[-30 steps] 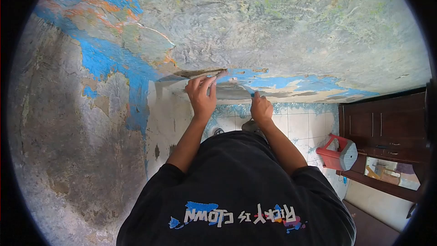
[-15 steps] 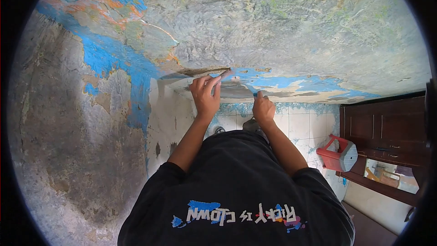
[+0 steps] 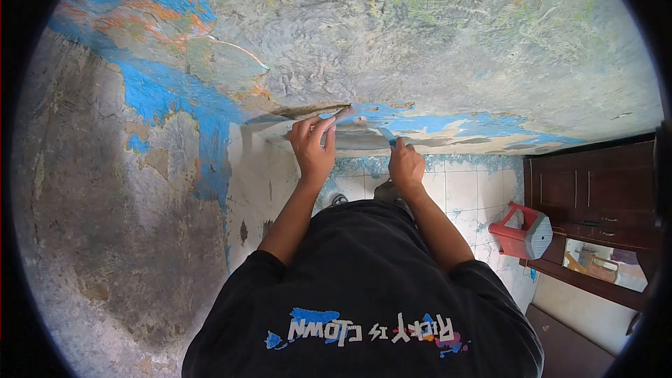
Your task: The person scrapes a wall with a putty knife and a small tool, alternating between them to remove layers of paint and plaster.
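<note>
In front of me is a wall (image 3: 434, 49) with patchy grey plaster and remnants of blue paint (image 3: 420, 124). My left hand (image 3: 313, 150) is raised to it, fingers bent and pinching the edge of a loose strip of peeling paint (image 3: 343, 113). A grey peeled area (image 3: 353, 138) shows between my two hands. My right hand (image 3: 407, 166) is closed around the short blue handle of a scraper (image 3: 394, 142). Its thin blade points up and left at the wall surface, against the peeled area.
Another wall (image 3: 105, 203), stained and flaking, meets this one at the left. Blue paint flakes litter the white tiled floor (image 3: 458, 192). A red and grey stool (image 3: 521, 233) stands at the right, beside a dark wooden cabinet (image 3: 595, 189).
Both hands stay almost in place, with the left shifted very slightly left. The scraper blade has tilted a little. The whole view has moved slightly.
</note>
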The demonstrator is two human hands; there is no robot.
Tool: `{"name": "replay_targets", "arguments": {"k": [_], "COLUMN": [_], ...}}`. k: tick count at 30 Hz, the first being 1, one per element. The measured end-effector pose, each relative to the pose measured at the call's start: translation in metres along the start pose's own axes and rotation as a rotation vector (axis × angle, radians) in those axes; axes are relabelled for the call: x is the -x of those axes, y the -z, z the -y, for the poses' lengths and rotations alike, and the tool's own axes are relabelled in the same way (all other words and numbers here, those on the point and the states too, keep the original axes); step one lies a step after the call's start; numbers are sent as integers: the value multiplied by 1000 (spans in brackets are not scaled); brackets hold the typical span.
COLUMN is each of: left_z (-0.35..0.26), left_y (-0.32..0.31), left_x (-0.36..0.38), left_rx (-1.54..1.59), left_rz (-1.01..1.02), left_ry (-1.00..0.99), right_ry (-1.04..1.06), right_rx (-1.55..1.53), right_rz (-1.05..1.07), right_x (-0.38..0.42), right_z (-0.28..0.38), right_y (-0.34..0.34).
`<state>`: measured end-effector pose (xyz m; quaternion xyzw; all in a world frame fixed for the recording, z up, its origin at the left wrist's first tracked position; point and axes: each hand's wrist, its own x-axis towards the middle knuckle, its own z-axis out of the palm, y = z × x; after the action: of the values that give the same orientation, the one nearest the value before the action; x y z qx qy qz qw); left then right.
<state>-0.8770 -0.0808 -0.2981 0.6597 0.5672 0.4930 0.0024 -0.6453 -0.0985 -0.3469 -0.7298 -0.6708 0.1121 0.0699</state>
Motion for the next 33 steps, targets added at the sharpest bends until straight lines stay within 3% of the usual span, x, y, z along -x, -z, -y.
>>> {"name": "replay_targets", "arguments": {"k": [33], "left_z": [5], "left_y": [5], "left_x": [-5], "left_rx": [-15], "left_rz": [11], "left_ry": [-5], "right_ry": [-15], "right_rx": [36], "right_rz": [49], "right_x": [-15], "right_z": [15], "right_y": [9]}}
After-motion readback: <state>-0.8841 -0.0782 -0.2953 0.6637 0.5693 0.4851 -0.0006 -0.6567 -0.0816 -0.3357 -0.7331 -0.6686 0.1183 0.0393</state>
